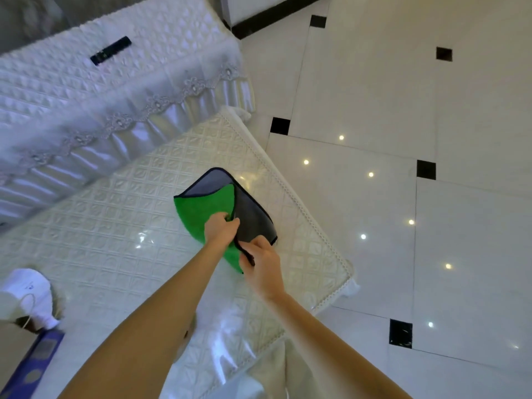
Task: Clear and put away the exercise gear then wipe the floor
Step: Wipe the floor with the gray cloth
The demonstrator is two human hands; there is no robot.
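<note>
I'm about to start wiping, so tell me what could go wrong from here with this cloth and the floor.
1. Both hands, left and right, pinch the green and grey cloth only at its edge, half-folded; it may bunch when lifted.
2. It lies on the glossy table cover; dragging it could shift the cover.
3. The tiled floor is highly reflective, so a damp wipe could leave it slippery.
</note>
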